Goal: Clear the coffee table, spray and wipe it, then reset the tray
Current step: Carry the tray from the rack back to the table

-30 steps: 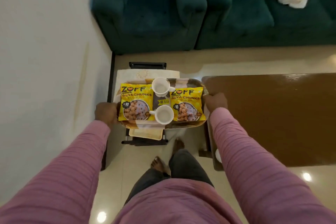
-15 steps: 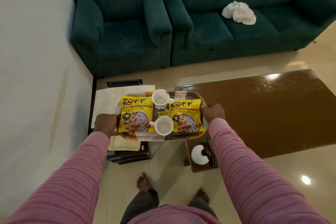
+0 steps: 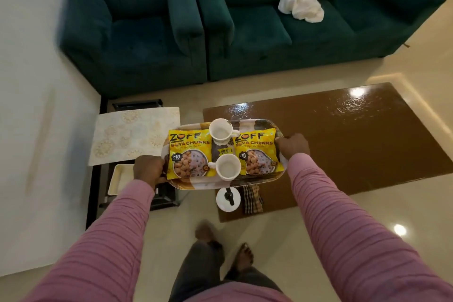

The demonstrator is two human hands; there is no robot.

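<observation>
I hold an oval patterned tray (image 3: 196,185) level in the air over the left end of the brown coffee table (image 3: 343,144). My left hand (image 3: 148,169) grips its left rim and my right hand (image 3: 293,146) grips its right rim. On the tray lie two yellow soya chunk packets (image 3: 188,154) (image 3: 257,152) and two white cups (image 3: 220,130) (image 3: 228,167). A white spray bottle (image 3: 228,200) and a checked cloth (image 3: 252,198) rest on the table's near left corner, just under the tray. The tabletop shines wet.
A small side stand with a pale patterned mat (image 3: 132,135) and a cream tray (image 3: 120,179) on a lower shelf stands left of the table by the wall. A green armchair (image 3: 132,32) and sofa (image 3: 318,24) with a white cloth (image 3: 301,6) lie beyond.
The tray has moved right, from above the side stand to above the coffee table's left end. My view has risen and swung right, showing the spray bottle and cloth.
</observation>
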